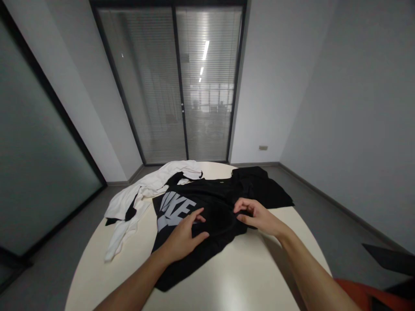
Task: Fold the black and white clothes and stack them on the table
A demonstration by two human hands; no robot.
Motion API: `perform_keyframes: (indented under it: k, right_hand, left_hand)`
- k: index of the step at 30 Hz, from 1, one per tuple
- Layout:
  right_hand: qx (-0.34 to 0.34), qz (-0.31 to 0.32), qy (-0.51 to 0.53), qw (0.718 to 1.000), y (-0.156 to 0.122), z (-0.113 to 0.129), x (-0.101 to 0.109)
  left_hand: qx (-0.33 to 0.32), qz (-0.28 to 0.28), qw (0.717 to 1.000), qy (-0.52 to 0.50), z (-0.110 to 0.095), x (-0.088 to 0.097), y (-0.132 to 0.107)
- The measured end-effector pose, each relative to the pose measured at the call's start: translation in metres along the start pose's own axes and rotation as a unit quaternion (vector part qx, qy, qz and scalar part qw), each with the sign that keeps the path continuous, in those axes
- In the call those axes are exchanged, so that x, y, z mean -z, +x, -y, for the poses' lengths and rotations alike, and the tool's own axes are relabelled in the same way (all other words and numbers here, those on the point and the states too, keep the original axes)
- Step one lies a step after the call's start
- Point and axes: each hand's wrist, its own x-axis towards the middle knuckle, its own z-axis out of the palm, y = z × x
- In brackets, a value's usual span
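Note:
A black T-shirt (220,216) with large grey "NIKE" lettering lies loosely rumpled on the table in front of me. Over its middle, beside the lettering, is my left hand (186,235), open, with thumb and fingers spread apart. My right hand (254,216) is at the shirt's right side. Its fingers are curled and the thumb stands apart from them, with black cloth showing in the gap; I see no fabric pinched there. Whether either hand touches the cloth is hard to tell.
A white garment with black parts (149,185) is heaped at the table's left. Another black garment (262,188) lies at the far right. The pale round-edged table (227,276) carries them all. A red chair (363,293) stands at the lower right, a glass partition (155,86) behind.

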Motion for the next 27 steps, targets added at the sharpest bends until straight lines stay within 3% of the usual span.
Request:
perform_keyframes:
  k: [6,12,20,27]
  right_hand:
    - [-0.027,0.031,0.027,0.999,0.001,0.009,-0.007]
    - [-0.066,0.032,0.054,0.996,0.001,0.013,-0.013]
    - [-0.135,0.162,0.056,0.976,-0.003,0.023,-0.015]
    - [-0.108,0.205,0.014,0.973,-0.005,0.023,-0.016]
  left_hand:
    - [-0.008,-0.015,1.000,0.013,-0.011,-0.003,0.000]
    - [0.010,0.002,1.000,0.000,-0.006,-0.008,-0.002]
    - [0.006,0.057,0.993,-0.106,-0.016,-0.005,-0.005]
    - [-0.014,0.091,0.984,-0.152,-0.021,-0.006,-0.007]
